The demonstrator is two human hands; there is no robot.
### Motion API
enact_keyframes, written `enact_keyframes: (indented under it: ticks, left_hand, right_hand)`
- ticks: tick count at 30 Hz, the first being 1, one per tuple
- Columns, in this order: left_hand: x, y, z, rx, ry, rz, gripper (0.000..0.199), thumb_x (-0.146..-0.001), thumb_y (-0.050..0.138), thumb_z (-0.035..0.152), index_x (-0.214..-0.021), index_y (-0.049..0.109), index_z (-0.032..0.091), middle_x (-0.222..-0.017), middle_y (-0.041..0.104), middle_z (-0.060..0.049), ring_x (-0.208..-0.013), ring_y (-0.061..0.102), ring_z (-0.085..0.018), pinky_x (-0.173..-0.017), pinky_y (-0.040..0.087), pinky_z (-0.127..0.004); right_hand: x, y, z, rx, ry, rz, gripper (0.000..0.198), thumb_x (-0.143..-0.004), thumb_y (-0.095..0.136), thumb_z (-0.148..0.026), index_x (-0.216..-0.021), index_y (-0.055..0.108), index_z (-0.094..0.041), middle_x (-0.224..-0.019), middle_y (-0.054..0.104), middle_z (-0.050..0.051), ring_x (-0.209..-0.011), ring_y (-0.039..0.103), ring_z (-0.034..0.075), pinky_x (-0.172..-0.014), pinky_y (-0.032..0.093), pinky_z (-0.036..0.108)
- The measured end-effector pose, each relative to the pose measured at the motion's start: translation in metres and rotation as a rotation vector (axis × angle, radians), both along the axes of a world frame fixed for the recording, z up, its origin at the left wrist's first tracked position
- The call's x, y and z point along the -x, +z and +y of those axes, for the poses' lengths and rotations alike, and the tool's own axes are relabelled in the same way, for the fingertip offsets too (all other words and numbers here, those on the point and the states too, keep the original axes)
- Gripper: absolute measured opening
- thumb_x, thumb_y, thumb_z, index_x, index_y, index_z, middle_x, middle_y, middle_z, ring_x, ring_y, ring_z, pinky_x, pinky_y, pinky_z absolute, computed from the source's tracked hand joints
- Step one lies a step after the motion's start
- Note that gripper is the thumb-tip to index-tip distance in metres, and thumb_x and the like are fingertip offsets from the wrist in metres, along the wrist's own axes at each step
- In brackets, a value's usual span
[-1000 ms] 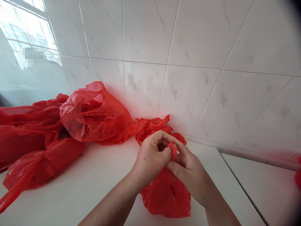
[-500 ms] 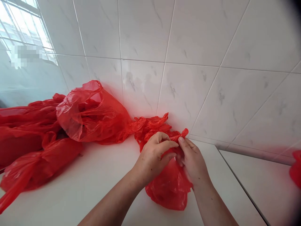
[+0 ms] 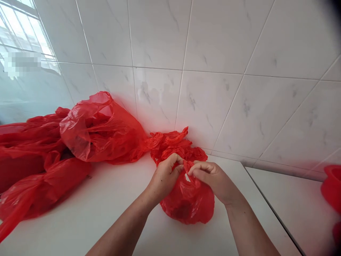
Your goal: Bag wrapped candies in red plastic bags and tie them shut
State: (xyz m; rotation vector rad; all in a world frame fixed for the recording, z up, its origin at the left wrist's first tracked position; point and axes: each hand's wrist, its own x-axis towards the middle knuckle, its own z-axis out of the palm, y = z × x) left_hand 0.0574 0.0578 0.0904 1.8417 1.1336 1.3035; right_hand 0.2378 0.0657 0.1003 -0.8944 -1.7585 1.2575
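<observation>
A thin red plastic bag (image 3: 190, 204) rests on the white tabletop in front of me, its twisted upper part pinched between both hands. My left hand (image 3: 169, 176) closes thumb and fingers on the left side of that twist. From the right, my right hand (image 3: 207, 177) pinches the same strip, fingertips a short gap from the left ones. Just under the fingers a small loop of the bag shows a pale opening. What the bag holds, if anything, I cannot make out. Behind my hands lies a crumpled heap of red bags (image 3: 173, 145) against the wall.
A large pile of red plastic bags (image 3: 106, 131) covers the left side of the white tabletop (image 3: 112, 202). Pale tiles form the wall (image 3: 160, 92) behind. A dark seam crosses the surface at right, and a red object (image 3: 333, 188) is cut off by the right edge.
My right hand has come down and left from the raised tip of the bag, which it held against the heap. Both hands now pinch the twist close together, nearer me.
</observation>
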Motion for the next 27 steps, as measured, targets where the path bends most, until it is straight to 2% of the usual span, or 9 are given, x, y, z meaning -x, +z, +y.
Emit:
enact_keyframes:
  ticks: [2, 7, 11, 13, 15, 17, 21, 24, 27]
  left_hand:
    - [-0.001, -0.002, 0.000, 0.007, 0.021, 0.037, 0.009, -0.085, 0.046, 0.017, -0.077, 0.048, 0.020, -0.071, 0.053, 0.003, -0.065, 0.047, -0.012, -0.060, 0.037, -0.023]
    - [-0.002, -0.005, -0.001, -0.026, 0.071, 0.123, 0.009, -0.085, 0.050, 0.020, -0.076, 0.051, 0.021, -0.072, 0.056, 0.003, -0.067, 0.047, -0.013, -0.061, 0.036, -0.024]
    - [-0.001, -0.007, 0.001, -0.061, 0.082, 0.206, 0.008, -0.085, 0.051, 0.020, -0.078, 0.052, 0.021, -0.075, 0.060, 0.003, -0.072, 0.051, -0.014, -0.066, 0.038, -0.026]
    - [0.000, -0.007, 0.003, -0.088, 0.076, 0.230, 0.008, -0.085, 0.050, 0.018, -0.077, 0.051, 0.021, -0.078, 0.060, 0.002, -0.074, 0.052, -0.014, -0.068, 0.039, -0.026]
    - [0.005, -0.007, 0.005, -0.125, 0.064, 0.263, 0.011, -0.084, 0.050, 0.015, -0.075, 0.048, 0.021, -0.087, 0.060, 0.001, -0.078, 0.053, -0.015, -0.071, 0.040, -0.027]
    - [0.015, -0.007, 0.007, -0.164, 0.059, 0.325, 0.013, -0.083, 0.050, 0.013, -0.073, 0.046, 0.020, -0.097, 0.059, -0.001, -0.084, 0.054, -0.016, -0.075, 0.040, -0.028]
    - [0.048, -0.011, 0.007, -0.166, 0.087, 0.500, 0.016, -0.082, 0.049, 0.011, -0.069, 0.044, 0.020, -0.099, 0.058, -0.003, -0.086, 0.054, -0.018, -0.074, 0.039, -0.030]
    - [0.070, -0.014, 0.001, -0.085, 0.074, 0.611, 0.017, -0.082, 0.049, 0.013, -0.068, 0.043, 0.020, -0.092, 0.058, -0.002, -0.082, 0.053, -0.018, -0.069, 0.038, -0.029]
    - [0.078, -0.013, -0.008, 0.004, 0.042, 0.643, 0.015, -0.082, 0.048, 0.014, -0.069, 0.043, 0.020, -0.089, 0.058, -0.002, -0.080, 0.052, -0.018, -0.068, 0.038, -0.029]
  right_hand:
    - [0.007, 0.000, -0.002, -0.017, -0.131, -0.082, 0.011, -0.079, 0.060, -0.029, -0.087, 0.059, -0.022, -0.072, 0.050, -0.004, -0.065, 0.045, 0.010, -0.062, 0.038, 0.024]
    - [0.017, -0.006, 0.000, -0.141, -0.461, -0.287, 0.027, -0.078, 0.053, -0.025, -0.103, 0.061, -0.027, -0.068, 0.054, -0.004, -0.059, 0.047, 0.012, -0.060, 0.040, 0.027]
    - [0.014, -0.008, 0.004, 0.015, -0.332, -0.109, 0.031, -0.077, 0.049, -0.021, -0.103, 0.066, -0.024, -0.081, 0.064, 0.000, -0.068, 0.056, 0.013, -0.068, 0.045, 0.028]
    - [0.012, -0.008, 0.006, 0.111, -0.209, 0.063, 0.032, -0.078, 0.053, -0.026, -0.107, 0.065, -0.021, -0.089, 0.066, 0.002, -0.075, 0.058, 0.013, -0.074, 0.047, 0.028]
    - [0.009, -0.013, 0.011, 0.142, -0.215, 0.137, 0.035, -0.078, 0.057, -0.036, -0.107, 0.065, -0.019, -0.093, 0.067, 0.005, -0.078, 0.060, 0.014, -0.075, 0.048, 0.029]
    - [0.004, -0.022, 0.019, 0.111, -0.369, 0.085, 0.035, -0.077, 0.057, -0.041, -0.102, 0.067, -0.018, -0.091, 0.068, 0.006, -0.077, 0.061, 0.017, -0.073, 0.049, 0.030]
    - [-0.013, -0.054, 0.041, 0.038, -0.710, -0.064, 0.028, -0.073, 0.052, -0.032, -0.091, 0.068, -0.019, -0.091, 0.069, 0.007, -0.080, 0.062, 0.021, -0.069, 0.047, 0.033]
    - [-0.024, -0.076, 0.054, -0.024, -0.817, -0.127, 0.024, -0.070, 0.049, -0.027, -0.083, 0.068, -0.019, -0.095, 0.068, 0.008, -0.091, 0.060, 0.024, -0.079, 0.044, 0.036]
    - [-0.029, -0.087, 0.059, -0.056, -0.821, -0.139, 0.023, -0.069, 0.049, -0.027, -0.080, 0.069, -0.021, -0.095, 0.068, 0.006, -0.094, 0.059, 0.024, -0.085, 0.041, 0.036]
